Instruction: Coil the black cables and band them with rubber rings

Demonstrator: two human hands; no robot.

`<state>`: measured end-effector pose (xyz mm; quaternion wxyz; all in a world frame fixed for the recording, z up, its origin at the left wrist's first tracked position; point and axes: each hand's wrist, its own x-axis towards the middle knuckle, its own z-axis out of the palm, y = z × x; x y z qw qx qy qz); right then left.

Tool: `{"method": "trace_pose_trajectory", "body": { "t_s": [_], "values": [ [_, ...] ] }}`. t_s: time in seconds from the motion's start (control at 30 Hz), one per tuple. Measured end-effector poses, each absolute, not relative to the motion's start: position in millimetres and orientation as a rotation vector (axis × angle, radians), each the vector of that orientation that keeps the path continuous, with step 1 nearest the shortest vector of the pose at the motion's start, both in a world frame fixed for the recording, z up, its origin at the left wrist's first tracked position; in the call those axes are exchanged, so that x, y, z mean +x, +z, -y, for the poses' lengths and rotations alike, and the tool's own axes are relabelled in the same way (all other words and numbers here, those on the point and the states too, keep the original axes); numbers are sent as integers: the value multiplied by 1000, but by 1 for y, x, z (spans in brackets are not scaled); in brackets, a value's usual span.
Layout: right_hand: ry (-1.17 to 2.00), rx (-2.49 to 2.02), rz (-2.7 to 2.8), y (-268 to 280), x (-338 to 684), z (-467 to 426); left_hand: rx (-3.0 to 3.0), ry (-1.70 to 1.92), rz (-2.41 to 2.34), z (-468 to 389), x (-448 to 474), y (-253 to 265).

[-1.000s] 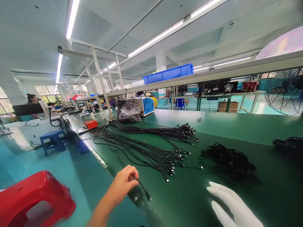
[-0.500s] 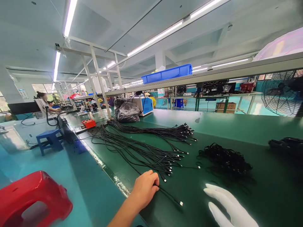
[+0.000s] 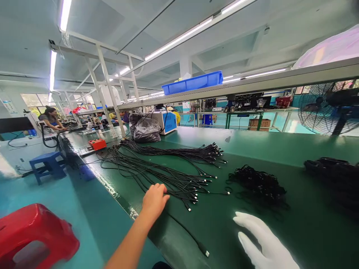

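Note:
Black USB cables with light metal plugs lie fanned out across the green table. My bare left hand is at the near edge of this bundle, its fingers curled down over a cable; the grip itself is partly hidden. One separate cable runs from beside that hand toward me, its plug at the near end. My right hand, in a white glove, is open above the table and holds nothing; its thumb is apart from the fingers. Beyond it lies a tangled heap of thin black bands or ties.
More black coils lie at the right. A clear plastic bag, a blue-and-white machine and a red box stand farther back. Overhead, a shelf holds a blue tray. Stools, one red, one blue, stand left; a person sits beyond.
My left hand has moved forward and left to the bundle's near edge. The separate cable's plug is nearer to me, and the cable now lies apart from my fingers. My right hand stays open.

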<state>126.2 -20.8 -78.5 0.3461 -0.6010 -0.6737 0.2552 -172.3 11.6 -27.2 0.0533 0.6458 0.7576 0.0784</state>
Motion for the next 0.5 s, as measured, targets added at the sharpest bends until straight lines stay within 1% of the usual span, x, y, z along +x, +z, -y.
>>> {"method": "trace_pose_trajectory", "body": {
  "t_s": [0.1, 0.3, 0.5],
  "values": [
    [673, -1584, 1736, -77, 127, 21, 1950, 203, -2354, -23, -183, -30],
    [761, -1589, 1696, -74, 127, 22, 2060, 166, -1960, -22, -190, -20],
    [902, -1559, 1584, -72, 126, 21, 2117, 417, -1572, -11, -182, 16]
  ]
}}
